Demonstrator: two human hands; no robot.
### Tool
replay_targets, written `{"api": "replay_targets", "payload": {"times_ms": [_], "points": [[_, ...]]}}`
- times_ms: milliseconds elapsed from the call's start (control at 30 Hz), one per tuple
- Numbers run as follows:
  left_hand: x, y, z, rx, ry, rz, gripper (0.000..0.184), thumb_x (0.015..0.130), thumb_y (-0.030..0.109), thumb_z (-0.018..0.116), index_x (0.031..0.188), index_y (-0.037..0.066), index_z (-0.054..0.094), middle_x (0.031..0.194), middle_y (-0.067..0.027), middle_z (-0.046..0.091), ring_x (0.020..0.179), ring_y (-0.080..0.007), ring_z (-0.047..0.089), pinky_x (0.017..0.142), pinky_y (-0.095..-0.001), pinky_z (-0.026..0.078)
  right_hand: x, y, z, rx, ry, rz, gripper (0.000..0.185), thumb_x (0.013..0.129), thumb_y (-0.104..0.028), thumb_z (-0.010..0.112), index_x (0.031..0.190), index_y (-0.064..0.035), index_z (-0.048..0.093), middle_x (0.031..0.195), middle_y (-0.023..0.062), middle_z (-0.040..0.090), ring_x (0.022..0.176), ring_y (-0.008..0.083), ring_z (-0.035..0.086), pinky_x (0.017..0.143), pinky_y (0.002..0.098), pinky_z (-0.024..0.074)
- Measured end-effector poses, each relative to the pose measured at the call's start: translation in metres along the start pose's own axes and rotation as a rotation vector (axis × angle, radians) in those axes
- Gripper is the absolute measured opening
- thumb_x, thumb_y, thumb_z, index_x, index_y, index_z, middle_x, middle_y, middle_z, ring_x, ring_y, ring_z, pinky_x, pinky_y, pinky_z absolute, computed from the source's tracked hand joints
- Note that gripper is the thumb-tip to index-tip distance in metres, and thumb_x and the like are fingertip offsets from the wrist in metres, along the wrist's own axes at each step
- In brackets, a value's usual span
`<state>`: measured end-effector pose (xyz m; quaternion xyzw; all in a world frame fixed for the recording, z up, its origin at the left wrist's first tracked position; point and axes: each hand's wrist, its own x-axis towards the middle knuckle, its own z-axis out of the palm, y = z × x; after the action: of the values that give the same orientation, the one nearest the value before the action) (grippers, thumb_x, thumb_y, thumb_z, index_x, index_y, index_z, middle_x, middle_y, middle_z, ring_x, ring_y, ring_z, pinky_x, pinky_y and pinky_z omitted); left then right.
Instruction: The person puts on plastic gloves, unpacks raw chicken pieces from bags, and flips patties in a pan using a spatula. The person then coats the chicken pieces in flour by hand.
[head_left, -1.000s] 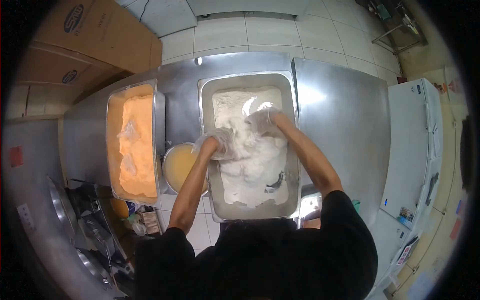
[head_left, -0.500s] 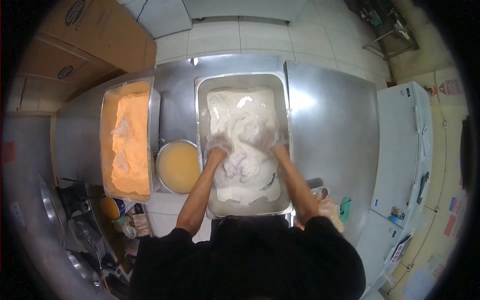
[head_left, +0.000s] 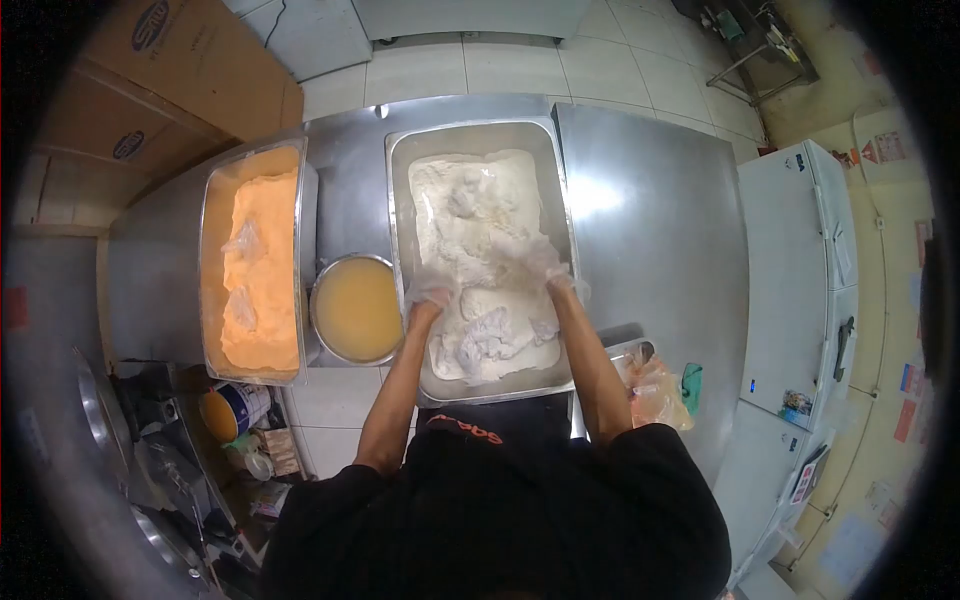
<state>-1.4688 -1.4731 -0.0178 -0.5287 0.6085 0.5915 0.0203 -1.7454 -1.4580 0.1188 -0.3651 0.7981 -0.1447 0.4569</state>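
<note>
A deep steel pan (head_left: 480, 394) in front of me holds white flour (head_left: 515, 372). Flour-coated pieces (head_left: 488, 338) lie at its near end, and another coated lump (head_left: 470, 192) sits toward the far end; their kind is hidden by the coating. Both hands wear clear plastic gloves. At the pan's left side, my left hand (head_left: 434, 292) is down at the flour, its fingers blurred. My right hand (head_left: 540, 266) reaches in from the right side over the middle of the flour, its fingers smeared and whitish against it. Whether either hand grips something cannot be seen.
Left of the pan stands a round bowl of yellowish liquid (head_left: 358, 310). Beyond it, a long pan (head_left: 301, 260) holds orange powder with crumpled clear plastic on it. A plastic bag (head_left: 655, 390) lies at the near right. Cardboard boxes (head_left: 205, 65) and a white refrigerator (head_left: 790, 280) flank the steel table.
The flour's surface is rearranged: coated pieces now show distinctly at the near end, and a lump at the far end. Both hands remain inside the pan. The view has shifted slightly.
</note>
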Motion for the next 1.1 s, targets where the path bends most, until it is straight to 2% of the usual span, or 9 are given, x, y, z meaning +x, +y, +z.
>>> {"api": "replay_targets", "payload": {"times_ms": [133, 233, 333, 467, 533, 700, 800, 1000, 1100], "points": [[-0.046, -0.037, 0.048, 0.353, 0.073, 0.027, 0.043, 0.092, 0.033, 0.04, 0.119, 0.005, 0.058, 0.121, -0.0138, 0.06, 0.11, -0.0291, 0.057, 0.094, -0.0403, 0.046, -0.128, -0.029, 0.009, 0.204, 0.126, -0.414, 0.08, 0.074, -0.052, 0.073, 0.122, 0.0077, 0.052, 0.098, 0.0167, 0.067, 0.093, 0.0306, 0.064, 0.08, 0.0405, 0.0519], [-0.035, -0.029, 0.053, 0.238, 0.091, 0.037, 0.045, 0.094, 0.034, 0.038, 0.121, 0.004, 0.057, 0.123, -0.0139, 0.059, 0.112, -0.029, 0.057, 0.095, -0.04, 0.046, -0.088, 0.028, 0.08, -0.047, 0.511, -0.003, 0.068, 0.083, -0.043, 0.066, 0.126, 0.0062, 0.049, 0.104, 0.0175, 0.066, 0.095, 0.0305, 0.064, 0.081, 0.0413, 0.0511], [-0.013, 0.003, 0.044, -0.222, 0.016, 0.016, 0.047, 0.095, 0.035, 0.037, 0.123, 0.003, 0.055, 0.124, -0.014, 0.058, 0.114, -0.0289, 0.056, 0.096, -0.0397, 0.046, -0.048, 0.037, 0.084, -0.068, -0.144, 0.026, 0.08, 0.083, -0.057, 0.061, 0.135, 0.0015, 0.045, 0.123, 0.0223, 0.056, 0.115, 0.0312, 0.055, 0.099, 0.0406, 0.043], [-0.003, 0.043, 0.015, -1.213, -0.249, -0.122, 0.049, 0.097, 0.036, 0.034, 0.126, 0.002, 0.053, 0.127, -0.014, 0.057, 0.116, -0.0288, 0.055, 0.097, -0.0393, 0.046, -0.029, 0.011, 0.065, 1.206, -0.257, -0.107, 0.066, 0.086, -0.046, 0.064, 0.13, 0.0022, 0.049, 0.115, 0.0178, 0.061, 0.105, 0.0296, 0.059, 0.092, 0.0372, 0.0475], [-0.014, 0.039, 0.001, -1.366, -0.343, -0.176, 0.05, 0.098, 0.037, 0.033, 0.128, 0.002, 0.052, 0.128, -0.0141, 0.056, 0.117, -0.0287, 0.054, 0.097, -0.0391, 0.046, -0.008, 0.028, 0.044, 0.503, -0.171, -0.344, 0.063, 0.085, -0.043, 0.066, 0.128, 0.0017, 0.052, 0.114, 0.0158, 0.062, 0.1, 0.0276, 0.061, 0.086, 0.0361, 0.0502], [-0.079, -0.024, 0.034, 0.277, -0.162, 0.017, 0.044, 0.097, 0.031, 0.037, 0.124, 0.001, 0.055, 0.127, -0.0133, 0.057, 0.113, -0.0248, 0.056, 0.093, -0.0387, 0.048, -0.113, 0.013, 0.026, -0.095, -0.132, -0.237, 0.058, 0.086, -0.04, 0.065, 0.128, -0.0016, 0.052, 0.124, 0.0106, 0.057, 0.108, 0.0214, 0.054, 0.091, 0.0333, 0.0455], [-0.083, -0.04, 0.075, 0.65, -0.115, 0.044, 0.04, 0.097, 0.027, 0.039, 0.122, 0.001, 0.056, 0.127, -0.0128, 0.057, 0.111, -0.0224, 0.058, 0.091, -0.0385, 0.049, -0.103, 0.075, 0.111, 0.016, -0.126, -0.248, 0.06, 0.089, -0.041, 0.06, 0.133, -0.0027, 0.046, 0.134, 0.0097, 0.049, 0.122, 0.0196, 0.045, 0.101, 0.032, 0.0383], [-0.047, 0.02, 0.034, -0.292, -0.289, 0.345, 0.046, 0.096, 0.036, 0.044, 0.124, 0.002, 0.056, 0.13, -0.0137, 0.056, 0.115, -0.0254, 0.056, 0.097, -0.0425, 0.045, -0.085, 0.031, 0.091, 1.127, -0.304, -0.039, 0.056, 0.095, -0.044, 0.047, 0.142, -0.0141, 0.041, 0.144, 0.0046, 0.04, 0.132, 0.018, 0.036, 0.106, 0.0331, 0.0338], [-0.049, 0.03, 0.004, -1.409, -0.716, 0.227, 0.043, 0.095, 0.032, 0.05, 0.128, 0.004, 0.053, 0.13, -0.0105, 0.056, 0.115, -0.0223, 0.056, 0.097, -0.0385, 0.047, -0.087, 0.023, 0.033, 0.033, -0.052, -0.545, 0.045, 0.094, -0.033, 0.049, 0.136, -0.0157, 0.048, 0.131, 0.0073, 0.051, 0.121, 0.0219, 0.047, 0.094, 0.0396, 0.0434]]}}
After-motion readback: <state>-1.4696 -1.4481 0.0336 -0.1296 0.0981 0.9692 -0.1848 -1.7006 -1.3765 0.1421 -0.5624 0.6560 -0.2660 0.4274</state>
